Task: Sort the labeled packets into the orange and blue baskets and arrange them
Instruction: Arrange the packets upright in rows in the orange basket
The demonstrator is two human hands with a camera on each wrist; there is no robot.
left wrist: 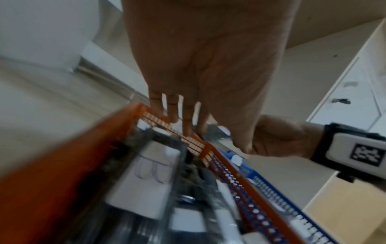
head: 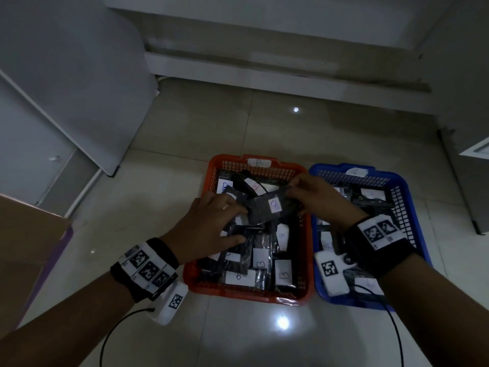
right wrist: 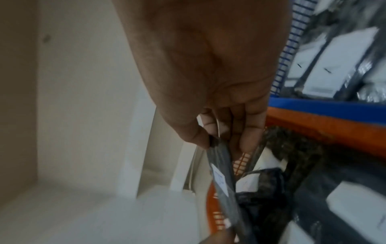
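An orange basket marked B sits on the floor, full of dark packets with white B labels. A blue basket stands against its right side and holds more labeled packets. Above the orange basket, my right hand pinches the top right corner of a dark packet with a white label. The right wrist view shows the thumb and fingers of the right hand pinching that packet edge-on. My left hand reaches in from the left. Its straight fingers touch the packet's left end.
A brown cardboard box stands at the left edge. A white cabinet rises behind it and another white unit stands at the right. A low wall ledge runs along the back. Glossy floor tiles stretch beyond the baskets.
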